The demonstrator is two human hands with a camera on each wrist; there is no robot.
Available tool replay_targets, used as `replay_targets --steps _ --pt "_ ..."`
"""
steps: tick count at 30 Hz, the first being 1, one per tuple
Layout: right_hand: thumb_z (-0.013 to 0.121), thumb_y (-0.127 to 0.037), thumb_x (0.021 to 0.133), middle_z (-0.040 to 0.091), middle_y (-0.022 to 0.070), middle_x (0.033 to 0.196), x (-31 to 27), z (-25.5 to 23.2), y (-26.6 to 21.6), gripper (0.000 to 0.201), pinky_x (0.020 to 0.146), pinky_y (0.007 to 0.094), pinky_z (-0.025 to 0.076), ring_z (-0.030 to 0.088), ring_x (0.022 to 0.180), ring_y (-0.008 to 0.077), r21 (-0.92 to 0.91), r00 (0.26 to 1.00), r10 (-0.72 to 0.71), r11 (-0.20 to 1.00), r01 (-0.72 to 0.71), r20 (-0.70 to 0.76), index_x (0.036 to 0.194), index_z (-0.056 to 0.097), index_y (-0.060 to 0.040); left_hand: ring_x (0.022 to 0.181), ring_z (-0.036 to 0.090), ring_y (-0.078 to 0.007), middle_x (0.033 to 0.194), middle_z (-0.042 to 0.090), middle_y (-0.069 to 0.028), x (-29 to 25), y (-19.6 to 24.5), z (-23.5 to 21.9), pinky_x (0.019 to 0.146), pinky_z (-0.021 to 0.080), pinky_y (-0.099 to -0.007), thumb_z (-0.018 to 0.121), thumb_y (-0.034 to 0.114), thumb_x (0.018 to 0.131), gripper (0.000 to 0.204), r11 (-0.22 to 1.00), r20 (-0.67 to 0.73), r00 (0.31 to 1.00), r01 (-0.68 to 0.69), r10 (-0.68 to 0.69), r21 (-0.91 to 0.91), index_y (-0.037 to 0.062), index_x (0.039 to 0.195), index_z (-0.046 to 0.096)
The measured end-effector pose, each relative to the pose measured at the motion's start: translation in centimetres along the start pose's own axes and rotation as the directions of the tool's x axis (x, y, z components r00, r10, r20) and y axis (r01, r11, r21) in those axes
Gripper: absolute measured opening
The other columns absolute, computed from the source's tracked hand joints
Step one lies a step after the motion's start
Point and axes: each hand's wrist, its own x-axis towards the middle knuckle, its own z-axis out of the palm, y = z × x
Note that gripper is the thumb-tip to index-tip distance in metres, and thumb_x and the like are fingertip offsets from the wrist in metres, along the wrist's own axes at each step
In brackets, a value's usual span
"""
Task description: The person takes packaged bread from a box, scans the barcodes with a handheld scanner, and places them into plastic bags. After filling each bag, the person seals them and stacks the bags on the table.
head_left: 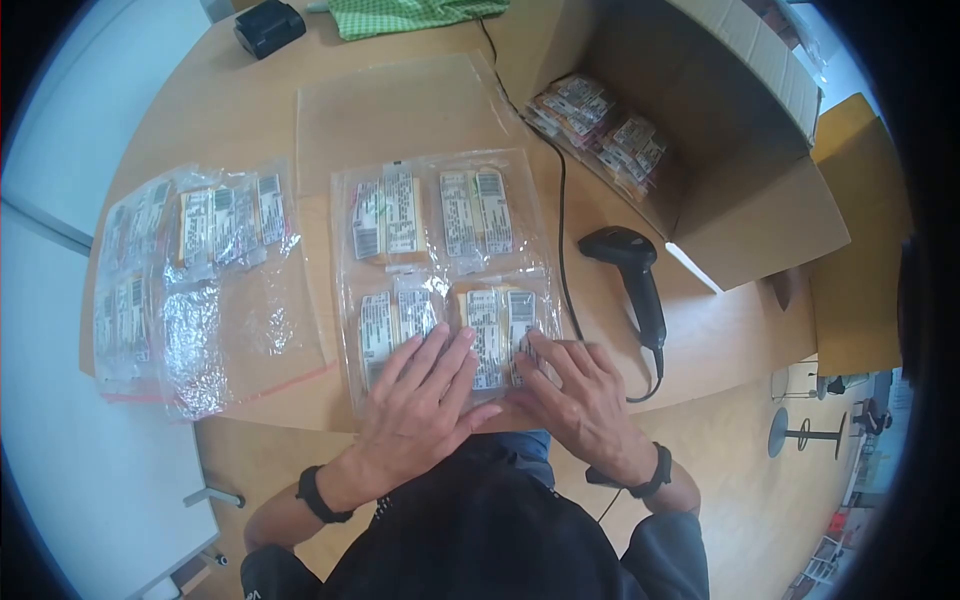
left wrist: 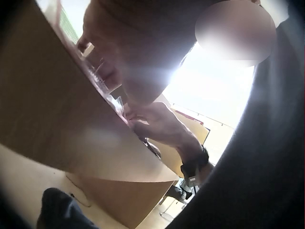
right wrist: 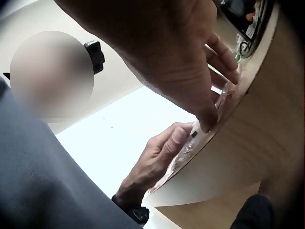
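Observation:
A clear plastic bag [head_left: 436,270] lies flat in front of me, holding several flat, yellowish packets [head_left: 475,212] with printed barcode labels. My left hand [head_left: 412,425] rests with its fingers stretched over the near packets, thumb pointing right. On the bag's near right corner, my right hand [head_left: 585,405] touches the label with slightly bent fingertips. Both hands wear dark wristbands. In the right wrist view the right thumb [right wrist: 207,118] lies along the bag's near edge, close to the left hand [right wrist: 159,155]. The left wrist view shows the right hand [left wrist: 162,126] low at the table edge.
More bagged packets [head_left: 225,225] lie at the left. A flat clear sleeve [head_left: 390,105] lies behind the middle bag. A black barcode scanner [head_left: 632,275] with its cable is at the right, before an open cardboard box [head_left: 755,210] containing packets. Green checked cloth [head_left: 400,15] lies at the back.

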Motion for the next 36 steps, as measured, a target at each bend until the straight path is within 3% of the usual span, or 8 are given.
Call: replay_targets --steps 5,13,17,22,24,30,33,36 --pt "0.075 -0.027 0.089 0.057 0.0197 0.146 -0.8 0.3 -1.2 0.045 0.117 0.0470 0.041 0.056 0.137 0.0325 -0.242 0.998 -0.068 0.968 0.067 0.003 0.124 0.066 0.0004 0.130 0.059 -0.0334 0.136 0.065 -0.0144 0.7 -0.5 0.3 0.113 0.042 -0.0501 0.075 0.039 0.091 0.052 0.984 0.028 0.997 -0.071 0.068 0.165 -0.0012 0.123 0.067" --pt "0.077 -0.025 0.087 0.056 0.0218 0.148 -1.9 2.4 0.1 0.055 0.115 0.0455 0.044 0.057 0.135 0.0341 -0.026 0.998 -0.044 0.999 0.043 -0.035 0.132 0.063 0.0035 0.137 0.052 -0.0399 0.143 0.058 -0.0206 0.1 -0.4 1.5 0.116 0.041 -0.0520 0.075 0.028 0.091 0.057 0.984 0.018 0.996 -0.089 0.088 0.156 -0.0079 0.133 0.061" --pt "0.085 -0.020 0.076 0.060 0.0198 0.144 -1.2 1.4 0.2 0.058 0.106 0.0457 0.050 0.060 0.130 0.0365 0.075 0.998 -0.024 0.997 0.029 -0.062 0.126 0.064 0.0002 0.140 0.049 -0.0405 0.145 0.054 -0.0251 0.8 -0.2 1.2 0.117 0.041 -0.0503 0.070 0.027 0.093 0.055 0.988 0.066 0.993 -0.103 0.096 0.114 -0.0133 0.129 0.061" --pt "0.087 -0.018 0.075 0.057 0.0188 0.146 -0.6 2.2 0.1 0.059 0.101 0.0457 0.052 0.060 0.130 0.0375 0.083 0.996 -0.027 0.996 0.034 -0.087 0.127 0.062 -0.0025 0.141 0.048 -0.0424 0.148 0.051 -0.0270 0.6 -0.2 1.8 0.118 0.041 -0.0492 0.077 0.017 0.084 0.059 0.992 0.045 0.995 -0.091 0.088 0.087 -0.0153 0.129 0.059" --pt "0.083 -0.027 0.082 0.056 0.0187 0.148 -0.6 2.6 0.3 0.052 0.107 0.0442 0.048 0.057 0.134 0.0343 0.045 0.998 -0.033 0.998 0.035 -0.055 0.126 0.066 -0.0033 0.142 0.048 -0.0424 0.149 0.051 -0.0272 0.3 -0.4 1.6 0.118 0.040 -0.0503 0.077 0.023 0.085 0.064 0.992 0.049 0.996 -0.085 0.081 0.095 -0.0135 0.133 0.057" --pt "0.086 -0.029 0.079 0.053 0.0187 0.152 -0.8 1.2 0.3 0.064 0.108 0.0461 0.047 0.053 0.139 0.0372 0.144 0.999 -0.023 0.989 0.027 -0.030 0.135 0.061 -0.0068 0.143 0.046 -0.0444 0.149 0.051 -0.0288 -3.4 -1.2 -0.8 0.118 0.038 -0.0563 0.066 0.048 0.098 0.071 0.970 0.019 0.984 -0.176 0.175 0.171 -0.0066 0.142 0.053" --pt "0.087 -0.028 0.077 0.051 0.0190 0.154 -1.2 1.3 0.4 0.071 0.108 0.0466 0.047 0.052 0.140 0.0377 0.064 0.995 -0.085 0.994 0.089 -0.056 0.139 0.059 -0.0085 0.145 0.042 -0.0493 0.153 0.047 -0.0302 -5.2 -1.4 -1.3 0.119 0.033 -0.0609 0.061 0.056 0.098 0.079 0.998 -0.018 1.000 -0.021 0.022 0.066 -0.0055 0.146 0.048" --pt "0.088 -0.025 0.076 0.054 0.0195 0.151 -0.7 1.3 0.5 0.072 0.108 0.0465 0.047 0.054 0.138 0.0372 0.074 0.997 -0.080 0.994 0.079 0.017 0.139 0.059 -0.0073 0.147 0.035 -0.0543 0.159 0.038 -0.0316 -5.6 -1.6 -1.2 0.120 0.028 -0.0652 0.061 0.064 0.094 0.094 0.982 0.052 0.995 0.077 -0.087 0.170 -0.0052 0.153 0.038"
